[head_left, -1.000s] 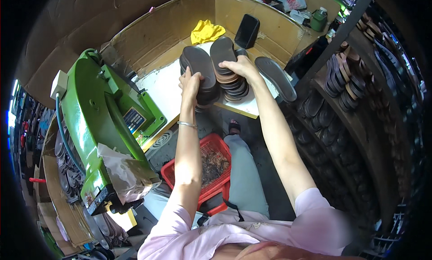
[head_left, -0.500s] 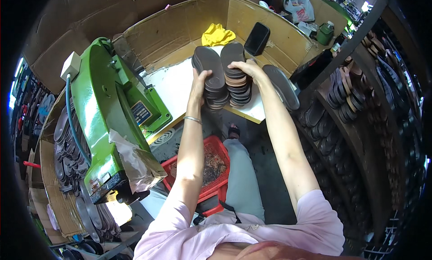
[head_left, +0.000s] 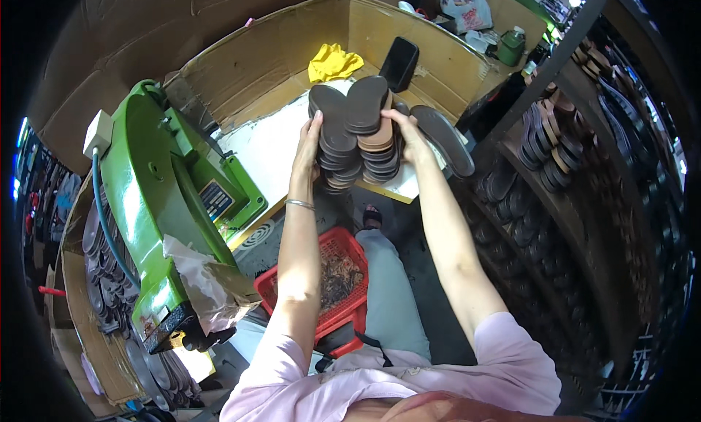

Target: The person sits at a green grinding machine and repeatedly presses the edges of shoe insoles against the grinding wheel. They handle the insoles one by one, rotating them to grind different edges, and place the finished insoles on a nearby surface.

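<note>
Two stacks of shoe soles sit side by side near the front edge of a pale work surface (head_left: 263, 148), at about 12 o'clock from the person's torso. The left stack (head_left: 334, 141) is topped by a dark grey sole; the right stack (head_left: 371, 130) shows dark and tan layers. Left hand (head_left: 308, 148) lies flat, fingers extended upward, pressed against the outer left side of the left stack. Right hand (head_left: 409, 137) cups the outer right side of the right stack, fingers curled over its upper edge. Both hands squeeze the stacks toward each other, so the two stacks touch. A single dark sole (head_left: 444, 139) lies just at 3 o'clock of the right hand. A black phone-like slab (head_left: 399, 63) leans against the cardboard wall (head_left: 292, 50) at 12 o'clock of the stacks; a yellow cloth (head_left: 334, 61) lies at 11 o'clock. A green machine (head_left: 153, 196) stands at 9 o'clock of the left forearm. A red basket (head_left: 332, 272) of scraps sits below the arms, at 6 o'clock of the stacks.
</note>
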Available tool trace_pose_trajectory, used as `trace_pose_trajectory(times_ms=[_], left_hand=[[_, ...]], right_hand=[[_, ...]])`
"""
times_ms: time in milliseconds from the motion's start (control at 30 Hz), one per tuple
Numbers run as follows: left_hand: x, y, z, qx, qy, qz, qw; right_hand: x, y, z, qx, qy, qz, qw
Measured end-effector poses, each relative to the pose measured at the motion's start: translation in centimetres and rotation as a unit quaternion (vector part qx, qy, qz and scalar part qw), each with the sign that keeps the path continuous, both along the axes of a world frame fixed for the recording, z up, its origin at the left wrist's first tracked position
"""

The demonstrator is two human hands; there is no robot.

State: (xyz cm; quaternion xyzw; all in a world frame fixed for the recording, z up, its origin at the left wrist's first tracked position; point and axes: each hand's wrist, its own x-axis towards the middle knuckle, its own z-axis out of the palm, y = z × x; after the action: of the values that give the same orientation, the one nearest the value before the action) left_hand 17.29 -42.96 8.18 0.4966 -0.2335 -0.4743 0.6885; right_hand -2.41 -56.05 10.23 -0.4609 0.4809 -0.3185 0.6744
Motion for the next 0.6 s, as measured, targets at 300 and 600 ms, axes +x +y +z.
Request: trace_pose_trajectory(times_ms=[300,600], left_hand=[[-4.2,6.6,-1.0,-0.017,-0.026,0.027,0.999],[-8.8,15.9,-7.5,-0.026,0.141,-0.060,0.988]], right_hand=[[-2.6,8.3,-1.2,-0.051,-0.075,-0.020,0.996],[-10.5,19.5,-0.9,0.018,-0.061,0.003,0.998]])
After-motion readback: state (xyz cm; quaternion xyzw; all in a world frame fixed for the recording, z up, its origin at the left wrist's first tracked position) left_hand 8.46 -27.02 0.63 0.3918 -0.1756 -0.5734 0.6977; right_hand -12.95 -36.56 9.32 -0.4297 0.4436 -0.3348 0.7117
